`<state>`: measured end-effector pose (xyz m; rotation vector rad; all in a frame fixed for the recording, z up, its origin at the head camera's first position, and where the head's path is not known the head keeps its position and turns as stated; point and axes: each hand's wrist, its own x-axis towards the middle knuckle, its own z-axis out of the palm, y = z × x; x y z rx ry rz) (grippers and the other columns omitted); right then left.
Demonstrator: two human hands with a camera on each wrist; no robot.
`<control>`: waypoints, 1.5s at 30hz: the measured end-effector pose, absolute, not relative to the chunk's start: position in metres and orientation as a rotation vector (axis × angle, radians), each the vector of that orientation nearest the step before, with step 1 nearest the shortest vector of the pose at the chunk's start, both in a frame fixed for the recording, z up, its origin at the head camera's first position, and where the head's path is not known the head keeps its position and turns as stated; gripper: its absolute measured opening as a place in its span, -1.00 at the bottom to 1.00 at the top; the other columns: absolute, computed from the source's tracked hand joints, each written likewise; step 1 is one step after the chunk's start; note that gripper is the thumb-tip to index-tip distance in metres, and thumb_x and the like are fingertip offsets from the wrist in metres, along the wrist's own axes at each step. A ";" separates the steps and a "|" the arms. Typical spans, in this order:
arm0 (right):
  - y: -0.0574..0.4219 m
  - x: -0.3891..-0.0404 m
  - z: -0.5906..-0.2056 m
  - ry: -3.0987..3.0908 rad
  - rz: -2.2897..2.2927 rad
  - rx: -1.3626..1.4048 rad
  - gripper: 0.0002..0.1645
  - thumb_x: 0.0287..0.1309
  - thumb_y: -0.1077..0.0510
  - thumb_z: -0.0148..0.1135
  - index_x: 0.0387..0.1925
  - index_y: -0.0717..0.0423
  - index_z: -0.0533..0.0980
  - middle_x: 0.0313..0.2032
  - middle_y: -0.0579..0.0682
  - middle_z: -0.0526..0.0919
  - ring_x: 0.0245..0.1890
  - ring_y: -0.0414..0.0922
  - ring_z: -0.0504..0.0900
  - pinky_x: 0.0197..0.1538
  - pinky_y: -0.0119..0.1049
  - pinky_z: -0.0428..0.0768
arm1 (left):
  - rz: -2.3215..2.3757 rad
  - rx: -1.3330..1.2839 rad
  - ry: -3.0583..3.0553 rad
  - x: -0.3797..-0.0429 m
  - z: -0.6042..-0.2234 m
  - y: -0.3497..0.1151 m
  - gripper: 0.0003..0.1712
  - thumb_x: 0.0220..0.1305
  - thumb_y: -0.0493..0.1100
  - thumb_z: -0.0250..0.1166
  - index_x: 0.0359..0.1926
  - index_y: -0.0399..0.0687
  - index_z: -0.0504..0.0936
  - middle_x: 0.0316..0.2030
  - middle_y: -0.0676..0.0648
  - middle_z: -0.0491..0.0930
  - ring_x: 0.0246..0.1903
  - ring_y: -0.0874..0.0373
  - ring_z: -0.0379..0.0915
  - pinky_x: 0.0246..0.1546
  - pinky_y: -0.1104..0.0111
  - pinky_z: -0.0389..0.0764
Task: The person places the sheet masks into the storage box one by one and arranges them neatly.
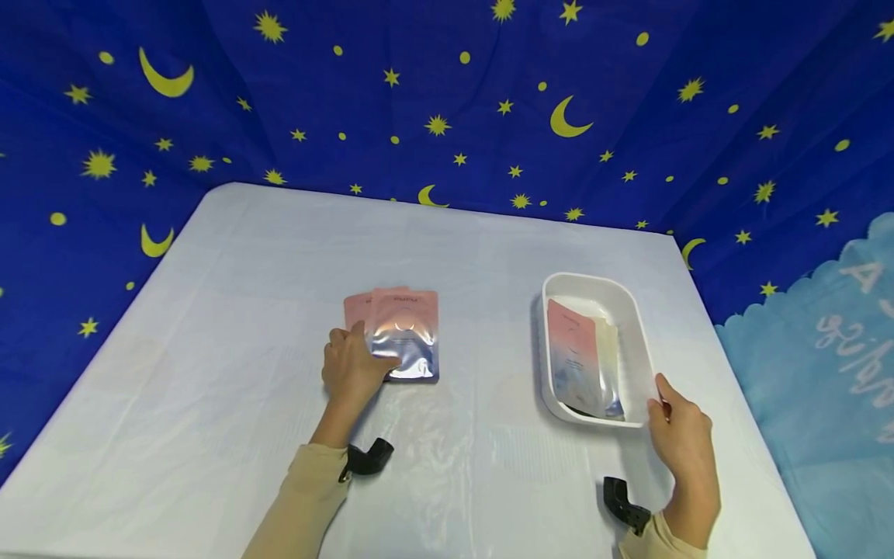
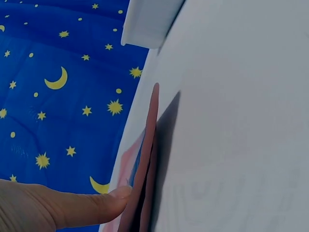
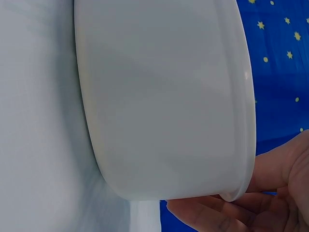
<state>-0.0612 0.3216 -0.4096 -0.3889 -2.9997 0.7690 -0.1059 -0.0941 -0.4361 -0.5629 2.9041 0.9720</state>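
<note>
Several pink-to-silver foil sachets (image 1: pixel 412 330), which look like sheet mask packets, lie overlapped left of the table's middle. My left hand (image 1: pixel 351 366) grips them at their left side, the thumb (image 2: pixel 94 210) on the top face; the fingers beneath are hidden. In the left wrist view the sachets appear edge-on, with a shadow beside them. On the right stands a white plastic tub (image 1: pixel 641 341) with a pink-and-blue sachet (image 1: pixel 574 353) and a paler one (image 1: pixel 608 349) inside. My right hand (image 1: pixel 683 439) holds its near right corner, thumb at the rim and fingers outside the wall.
A white cloth covers the table (image 1: pixel 482 466). Behind it hangs a blue curtain (image 1: pixel 391 101) with yellow moons and stars, and a light blue panel (image 1: pixel 824 334) is at the right. Black wrist mounts (image 1: pixel 370 456) sit on both arms.
</note>
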 end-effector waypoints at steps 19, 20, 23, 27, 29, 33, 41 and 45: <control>0.322 -0.061 -0.409 -3.027 0.826 -0.442 -0.41 0.38 0.27 -0.08 0.39 0.33 0.16 0.16 0.53 0.42 -0.10 0.22 0.48 0.02 0.14 0.50 | 1.284 -0.592 2.806 -0.108 -0.448 -0.107 -0.59 -0.04 -0.18 0.45 -0.23 -0.40 0.56 -0.25 -0.36 0.64 -0.17 -0.32 0.55 -0.15 -0.05 0.56; 0.322 -0.061 -0.410 -3.027 0.829 -0.443 -0.41 0.39 0.27 -0.08 0.39 0.33 0.16 0.16 0.53 0.42 -0.10 0.22 0.48 0.02 0.14 0.50 | 1.303 -0.594 2.792 -0.108 -0.447 -0.108 -0.66 0.00 -0.20 0.41 -0.24 -0.38 0.59 -0.26 -0.35 0.65 -0.17 -0.32 0.56 -0.16 -0.04 0.58; 0.322 -0.062 -0.410 -3.033 0.842 -0.445 -0.41 0.39 0.26 -0.08 0.39 0.33 0.15 0.19 0.52 0.39 -0.08 0.22 0.48 0.06 0.16 0.49 | 1.363 -0.603 2.748 -0.109 -0.444 -0.108 -0.81 0.07 -0.25 0.34 -0.31 -0.32 0.66 -0.33 -0.29 0.70 -0.26 -0.23 0.62 -0.27 0.06 0.62; 0.321 -0.062 -0.410 -3.033 0.842 -0.441 -0.41 0.40 0.27 -0.08 0.39 0.33 0.14 0.20 0.52 0.38 -0.08 0.23 0.48 0.06 0.16 0.50 | 1.508 -0.620 2.658 -0.110 -0.440 -0.106 -0.88 0.11 -0.30 0.35 -0.33 -0.30 0.66 -0.41 -0.23 0.71 -0.52 0.09 0.61 -0.52 0.36 0.56; 0.321 -0.061 -0.410 -3.027 0.832 -0.434 -0.42 0.39 0.27 -0.08 0.39 0.34 0.16 0.19 0.52 0.39 -0.10 0.22 0.49 0.04 0.15 0.51 | 1.603 -0.630 2.607 -0.110 -0.437 -0.105 -0.89 0.13 -0.32 0.34 -0.32 -0.32 0.64 -0.43 -0.22 0.71 -0.63 0.25 0.54 -0.60 0.48 0.51; 0.321 -0.061 -0.410 -3.017 0.820 -0.411 -0.42 0.38 0.28 -0.07 0.37 0.36 0.17 0.18 0.52 0.40 -0.12 0.22 0.50 0.01 0.15 0.52 | 1.751 -0.627 2.552 -0.110 -0.429 -0.101 -0.89 0.15 -0.35 0.32 -0.30 -0.34 0.63 -0.47 -0.20 0.70 -0.72 0.38 0.44 -0.63 0.55 0.50; 0.322 -0.060 -0.410 -3.022 0.820 -0.411 -0.42 0.38 0.28 -0.06 0.38 0.35 0.17 0.18 0.52 0.41 -0.13 0.21 0.50 0.00 0.12 0.53 | 2.016 -0.546 2.476 -0.110 -0.402 -0.081 -0.92 0.15 -0.41 0.33 -0.32 -0.39 0.62 -0.48 -0.22 0.67 -0.69 0.38 0.45 -0.59 0.45 0.61; 0.322 -0.061 -0.410 -3.020 0.821 -0.418 -0.42 0.39 0.28 -0.06 0.38 0.35 0.17 0.18 0.52 0.40 -0.13 0.21 0.50 0.00 0.13 0.53 | 2.069 -0.490 2.433 -0.113 -0.386 -0.064 -0.92 0.16 -0.42 0.33 -0.30 -0.38 0.62 -0.45 -0.19 0.65 -0.69 0.31 0.48 -0.56 0.40 0.64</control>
